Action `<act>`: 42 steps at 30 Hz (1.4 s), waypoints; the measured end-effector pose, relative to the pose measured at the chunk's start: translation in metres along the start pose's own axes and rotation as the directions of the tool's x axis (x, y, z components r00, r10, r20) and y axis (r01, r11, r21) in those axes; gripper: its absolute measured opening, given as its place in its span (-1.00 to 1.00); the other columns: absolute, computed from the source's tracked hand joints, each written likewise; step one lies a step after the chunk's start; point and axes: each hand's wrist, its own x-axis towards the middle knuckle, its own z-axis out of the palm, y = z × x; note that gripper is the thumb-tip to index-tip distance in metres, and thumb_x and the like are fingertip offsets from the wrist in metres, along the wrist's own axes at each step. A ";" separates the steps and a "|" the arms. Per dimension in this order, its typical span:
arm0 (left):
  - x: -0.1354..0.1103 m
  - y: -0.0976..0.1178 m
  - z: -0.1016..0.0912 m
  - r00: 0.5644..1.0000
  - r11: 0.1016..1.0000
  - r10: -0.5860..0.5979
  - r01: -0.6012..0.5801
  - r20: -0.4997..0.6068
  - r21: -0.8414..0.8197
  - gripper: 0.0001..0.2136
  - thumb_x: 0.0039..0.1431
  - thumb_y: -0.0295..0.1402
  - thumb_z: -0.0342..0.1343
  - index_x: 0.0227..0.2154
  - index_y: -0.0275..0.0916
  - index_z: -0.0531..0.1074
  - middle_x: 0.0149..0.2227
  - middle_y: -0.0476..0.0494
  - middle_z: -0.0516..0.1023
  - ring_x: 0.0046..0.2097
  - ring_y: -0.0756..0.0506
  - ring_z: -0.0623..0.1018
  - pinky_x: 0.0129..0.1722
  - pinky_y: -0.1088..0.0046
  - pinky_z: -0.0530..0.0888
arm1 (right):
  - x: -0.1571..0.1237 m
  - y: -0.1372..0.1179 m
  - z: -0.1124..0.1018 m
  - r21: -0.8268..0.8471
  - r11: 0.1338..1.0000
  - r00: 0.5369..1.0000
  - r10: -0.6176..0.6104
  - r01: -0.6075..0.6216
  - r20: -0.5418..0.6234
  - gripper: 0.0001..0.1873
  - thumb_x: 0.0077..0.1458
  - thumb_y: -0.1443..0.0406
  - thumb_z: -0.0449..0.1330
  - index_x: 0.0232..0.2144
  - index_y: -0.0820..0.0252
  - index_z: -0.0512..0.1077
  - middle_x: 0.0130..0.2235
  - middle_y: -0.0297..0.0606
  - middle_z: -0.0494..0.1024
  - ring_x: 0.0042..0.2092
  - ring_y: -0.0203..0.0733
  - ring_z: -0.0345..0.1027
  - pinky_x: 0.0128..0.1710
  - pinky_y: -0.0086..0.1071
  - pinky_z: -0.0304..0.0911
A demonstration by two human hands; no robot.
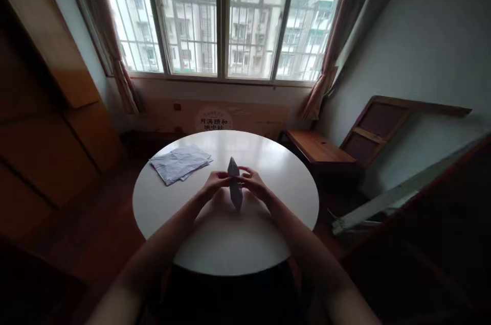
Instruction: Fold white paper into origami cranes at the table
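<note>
A folded piece of pale paper [235, 187], long and pointed at both ends, stands upright above the middle of a round white table [226, 243]. My left hand [215, 183] pinches its left side and my right hand [253, 183] pinches its right side. Both hands have their fingers closed on the paper, a little above the tabletop. Both forearms reach in from the near edge of the table.
A loose stack of pale paper sheets [179, 163] lies at the table's far left. Behind the table are a barred window [222, 18] and a cardboard box [215, 118]. A low wooden bench [318, 147] and leaning boards stand to the right, wooden cabinets to the left.
</note>
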 end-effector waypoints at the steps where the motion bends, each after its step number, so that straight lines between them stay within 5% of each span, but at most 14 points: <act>1: 0.001 -0.001 0.000 1.000 1.000 -0.010 0.010 -0.010 0.009 -0.58 -0.14 -0.11 0.36 -0.37 -0.42 0.56 -0.45 -0.19 0.57 -0.37 -0.10 0.53 -0.33 0.41 0.39 | -0.001 0.000 0.000 -0.027 1.000 1.000 -0.002 0.002 0.013 -0.42 -0.24 0.12 0.44 -0.13 0.21 0.48 -0.41 -0.29 0.55 -0.38 -0.23 0.42 -0.34 -0.34 0.28; 6: 0.005 -0.008 -0.003 0.998 0.996 -0.064 0.066 0.027 -0.054 -0.58 -0.16 -0.10 0.37 -0.43 -0.44 0.54 -0.48 -0.20 0.56 -0.42 -0.09 0.53 -0.32 0.38 0.41 | -0.005 0.001 -0.002 -0.099 0.995 0.998 -0.006 0.013 0.065 -0.59 -0.17 0.07 0.38 -0.39 0.31 0.53 -0.43 -0.24 0.54 -0.41 -0.27 0.37 -0.35 -0.37 0.23; 16: 0.006 -0.010 -0.004 0.994 0.990 -0.105 0.104 -0.001 -0.099 -0.57 -0.12 -0.05 0.33 -0.39 -0.39 0.54 -0.44 -0.21 0.57 -0.42 -0.07 0.54 -0.34 0.40 0.41 | -0.005 0.001 -0.004 -0.119 0.991 0.979 0.088 -0.066 0.185 -0.62 -0.22 0.12 0.42 -0.42 0.34 0.53 -0.54 -0.34 0.44 -0.53 -0.39 0.23 -0.46 -0.42 0.11; 28: 0.014 -0.013 -0.001 0.968 0.991 0.038 -0.068 -0.250 -0.113 -0.63 -0.23 -0.13 0.40 -0.51 -0.38 0.51 -0.48 -0.16 0.56 -0.45 -0.06 0.52 -0.40 0.41 0.45 | -0.010 -0.002 0.000 -0.215 0.964 0.949 0.205 -0.155 0.239 -0.57 -0.19 0.04 0.39 -0.48 0.33 0.50 -0.57 -0.37 0.37 -0.54 -0.38 0.18 -0.52 -0.45 0.04; 38: 0.014 -0.014 -0.002 0.962 0.989 0.042 -0.079 -0.269 -0.128 -0.62 -0.19 -0.09 0.36 -0.54 -0.37 0.49 -0.54 -0.13 0.52 -0.50 -0.03 0.50 -0.44 0.43 0.45 | -0.011 -0.003 -0.003 -0.242 0.969 0.943 0.125 -0.050 0.307 -0.60 -0.18 0.07 0.38 -0.46 0.34 0.51 -0.56 -0.38 0.36 -0.53 -0.37 0.17 -0.50 -0.43 0.03; 42: 0.012 -0.010 -0.003 0.988 0.993 -0.031 0.013 -0.150 -0.121 -0.58 -0.11 -0.02 0.30 -0.48 -0.36 0.48 -0.54 -0.13 0.52 -0.51 -0.03 0.50 -0.46 0.45 0.42 | -0.008 0.001 -0.004 -0.204 0.979 0.969 0.046 0.004 0.244 -0.59 -0.18 0.06 0.38 -0.45 0.35 0.54 -0.54 -0.33 0.43 -0.52 -0.35 0.21 -0.49 -0.43 0.05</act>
